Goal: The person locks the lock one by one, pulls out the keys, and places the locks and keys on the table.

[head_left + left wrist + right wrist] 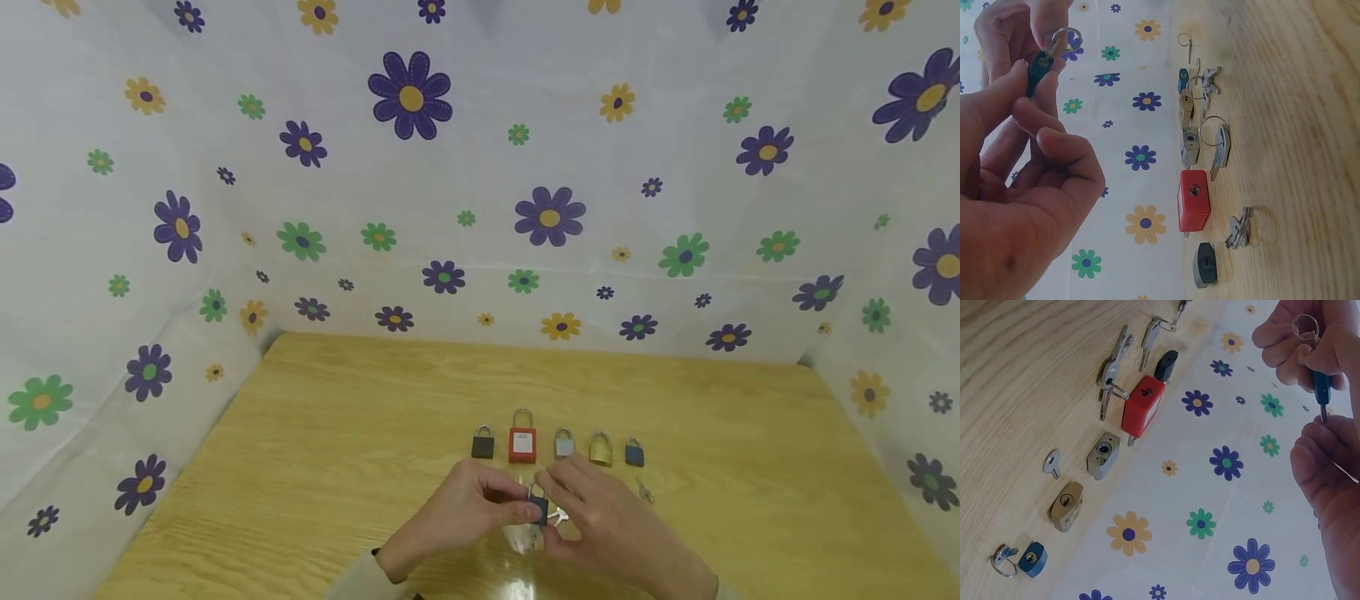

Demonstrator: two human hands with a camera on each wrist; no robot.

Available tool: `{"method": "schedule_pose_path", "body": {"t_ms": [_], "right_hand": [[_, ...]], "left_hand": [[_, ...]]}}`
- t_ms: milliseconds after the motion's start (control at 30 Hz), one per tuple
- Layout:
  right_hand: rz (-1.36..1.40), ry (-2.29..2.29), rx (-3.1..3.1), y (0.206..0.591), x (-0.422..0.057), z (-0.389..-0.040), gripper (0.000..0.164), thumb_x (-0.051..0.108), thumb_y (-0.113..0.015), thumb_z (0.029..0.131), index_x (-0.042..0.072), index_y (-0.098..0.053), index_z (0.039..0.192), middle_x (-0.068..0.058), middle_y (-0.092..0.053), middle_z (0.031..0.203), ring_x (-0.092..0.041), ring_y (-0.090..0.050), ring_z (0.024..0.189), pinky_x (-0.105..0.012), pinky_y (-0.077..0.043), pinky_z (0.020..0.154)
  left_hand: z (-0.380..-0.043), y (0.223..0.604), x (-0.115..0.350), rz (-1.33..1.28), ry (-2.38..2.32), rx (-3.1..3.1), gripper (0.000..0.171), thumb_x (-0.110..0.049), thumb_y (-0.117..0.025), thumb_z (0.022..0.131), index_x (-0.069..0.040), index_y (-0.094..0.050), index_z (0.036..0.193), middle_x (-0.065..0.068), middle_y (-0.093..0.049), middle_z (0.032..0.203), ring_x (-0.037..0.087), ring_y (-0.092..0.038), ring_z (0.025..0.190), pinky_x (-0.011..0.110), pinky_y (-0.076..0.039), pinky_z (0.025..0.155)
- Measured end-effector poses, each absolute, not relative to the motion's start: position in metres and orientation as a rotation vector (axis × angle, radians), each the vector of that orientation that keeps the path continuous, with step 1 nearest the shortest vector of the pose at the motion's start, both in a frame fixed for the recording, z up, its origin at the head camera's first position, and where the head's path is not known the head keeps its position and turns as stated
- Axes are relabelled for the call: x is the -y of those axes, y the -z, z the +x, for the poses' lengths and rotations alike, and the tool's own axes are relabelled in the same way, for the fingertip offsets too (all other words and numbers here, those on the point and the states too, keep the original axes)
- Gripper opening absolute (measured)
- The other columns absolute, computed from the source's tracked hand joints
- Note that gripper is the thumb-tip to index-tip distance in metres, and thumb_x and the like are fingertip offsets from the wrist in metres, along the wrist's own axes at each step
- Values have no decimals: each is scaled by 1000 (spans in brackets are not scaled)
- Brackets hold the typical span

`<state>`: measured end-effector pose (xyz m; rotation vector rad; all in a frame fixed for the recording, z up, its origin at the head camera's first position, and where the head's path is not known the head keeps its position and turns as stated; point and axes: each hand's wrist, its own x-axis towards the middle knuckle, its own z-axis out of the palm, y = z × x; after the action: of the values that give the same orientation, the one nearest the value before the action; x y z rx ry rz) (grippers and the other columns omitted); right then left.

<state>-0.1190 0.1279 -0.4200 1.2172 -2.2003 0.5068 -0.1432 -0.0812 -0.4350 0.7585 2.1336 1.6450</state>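
A small blue padlock (537,510) is held up between the two hands over the front of the table. Its body is pinched by the left hand (467,507), whose thumb lies across the front. Fingertips of the right hand (603,518) grip it from the other side, near the shackle (537,491). At the keyhole end, a key ring (1079,40) hangs from a key whose blade is hidden. Fingers cover much of the padlock in both wrist views.
Behind the hands stand a black padlock (483,447), a red padlock (522,445), a grey padlock (564,444), a brass padlock (600,450) and another blue padlock (634,453). Keys (646,492) lie in front of them. A flowered curtain (480,167) surrounds the table.
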Motion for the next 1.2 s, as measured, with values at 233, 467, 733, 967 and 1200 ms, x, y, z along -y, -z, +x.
{"method": "schedule_pose_path", "body": {"t_ms": [233,467,733,967,1200], "right_hand": [[1238,-525,2184,419,-128,-120,36,12,-75,57,8,-65,91,4,-52,85,-10,-45,78,-22,-46,60],[1170,-665,2273,432,-130,-117,40,13,-76,71,4,-66,109,1,-54,92,-7,-46,76,-17,-47,58],[847,-1330,2346,443,-115,-109,17,-1,-72,84,8,-71,98,1,-68,79,-8,-61,64,-25,-56,49],[562,-1533,2466,451,-104,-102,6,10,-69,91,12,-74,87,4,-72,74,-5,-58,61,-27,-55,50],[447,-1620,2444,454,-98,-97,10,5,-69,89,8,-73,81,0,-68,67,-6,-54,59,-23,-52,52]], "left_hand": [[-145,436,81,793,-1663,-2100,16,-18,-77,84,-3,-80,88,16,-76,84,6,-66,68,15,-53,57],[-142,434,85,706,-1681,-2130,16,-17,-74,87,-3,-79,91,15,-77,88,10,-69,72,18,-55,61],[-151,437,88,600,-1884,-2208,18,-23,-75,86,-7,-79,95,14,-76,90,22,-70,77,24,-57,65],[-151,443,84,659,-1917,-2216,21,-22,-76,85,-4,-79,95,17,-75,89,15,-69,74,22,-57,64],[-149,450,82,675,-1922,-2188,18,-17,-75,86,-2,-78,96,19,-75,90,18,-70,75,20,-56,63]]}}
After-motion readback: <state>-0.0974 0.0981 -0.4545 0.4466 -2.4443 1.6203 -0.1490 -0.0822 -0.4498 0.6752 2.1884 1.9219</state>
